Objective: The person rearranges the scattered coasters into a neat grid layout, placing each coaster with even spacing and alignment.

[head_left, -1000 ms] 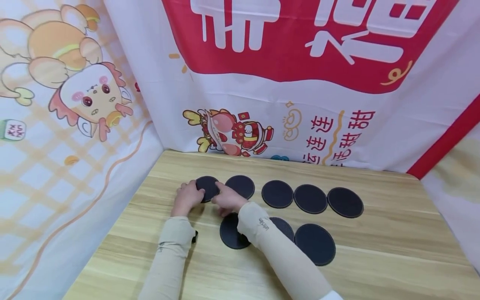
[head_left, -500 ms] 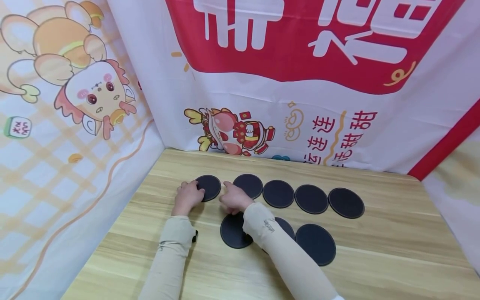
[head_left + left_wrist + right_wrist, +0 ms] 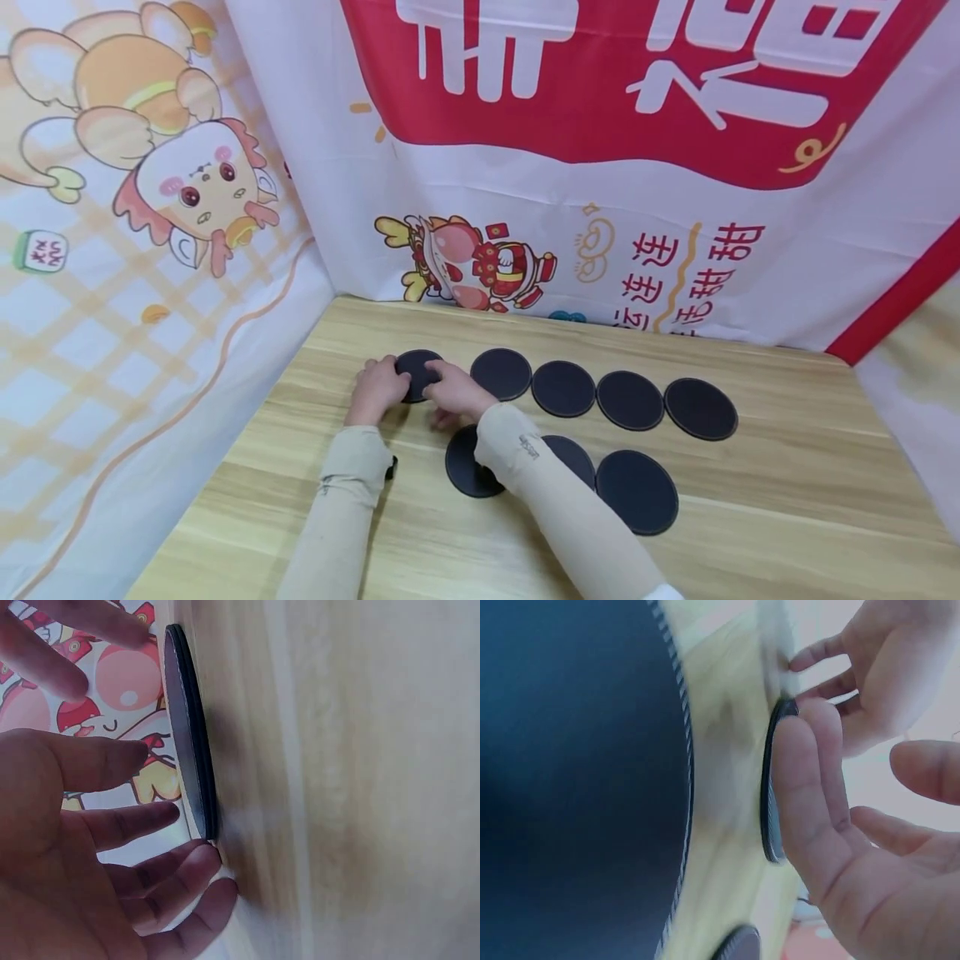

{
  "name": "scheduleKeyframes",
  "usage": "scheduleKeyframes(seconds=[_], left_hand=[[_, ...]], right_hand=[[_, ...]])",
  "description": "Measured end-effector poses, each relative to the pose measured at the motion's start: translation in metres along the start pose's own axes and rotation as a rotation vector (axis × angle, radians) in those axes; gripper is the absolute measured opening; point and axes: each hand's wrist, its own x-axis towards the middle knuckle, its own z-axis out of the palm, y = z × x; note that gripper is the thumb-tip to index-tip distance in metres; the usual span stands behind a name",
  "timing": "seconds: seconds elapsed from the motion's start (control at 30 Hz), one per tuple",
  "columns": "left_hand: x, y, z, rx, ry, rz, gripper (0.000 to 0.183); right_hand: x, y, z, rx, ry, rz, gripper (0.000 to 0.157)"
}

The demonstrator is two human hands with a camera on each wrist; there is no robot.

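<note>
A dark round coaster (image 3: 417, 372) with a stitched rim lies flat at the left end of the back row. My left hand (image 3: 378, 390) is at its left edge; in the left wrist view, loosely bent fingers (image 3: 196, 871) reach the rim of this coaster (image 3: 191, 742). On its other side my right hand (image 3: 459, 392) extends the index finger to the right edge. In the right wrist view the right fingers (image 3: 799, 787) are fairly straight beside the coaster; whether they press it cannot be told. A second coaster (image 3: 501, 373) lies right of it, a gap between them.
Further dark coasters (image 3: 564, 388) continue the back row to the right. A front row holds a partly covered coaster (image 3: 468, 467), one under the right sleeve (image 3: 525, 454), and another (image 3: 637, 492). Printed cloth (image 3: 570, 192) hangs behind the wooden table (image 3: 750, 517).
The second coaster has shifted right against the third, opening a gap beside the first. My right hand went right, then came back left to the first coaster. The left hand stays put.
</note>
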Motion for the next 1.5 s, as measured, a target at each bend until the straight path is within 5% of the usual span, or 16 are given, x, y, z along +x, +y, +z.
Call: scheduleKeyframes(seconds=[0.17,0.4,0.77,1.17,1.37,1.5], left_hand=[[0.001,0.006,0.0,-0.025,-0.001,0.025,0.053],[0.002,0.009,-0.002,-0.047,0.011,0.03,0.053],[0.005,0.001,-0.006,-0.091,0.041,-0.013,0.056],[0.006,-0.012,-0.002,-0.425,0.133,-0.001,0.043],[0.0,0.003,-0.001,-0.638,0.135,-0.006,0.042],[-0.006,0.016,-0.002,-0.677,0.147,0.023,0.042]], right_hand=[[0.006,-0.002,0.006,0.036,0.003,0.015,0.068],[0.005,-0.005,0.006,0.065,0.112,0.053,0.065],[0.004,-0.004,0.005,0.222,0.09,0.064,0.057],[0.008,-0.008,-0.005,0.399,0.338,-0.089,0.055],[0.012,-0.004,-0.02,0.365,0.442,-0.151,0.057],[0.008,0.0,-0.031,0.345,0.435,-0.147,0.051]])
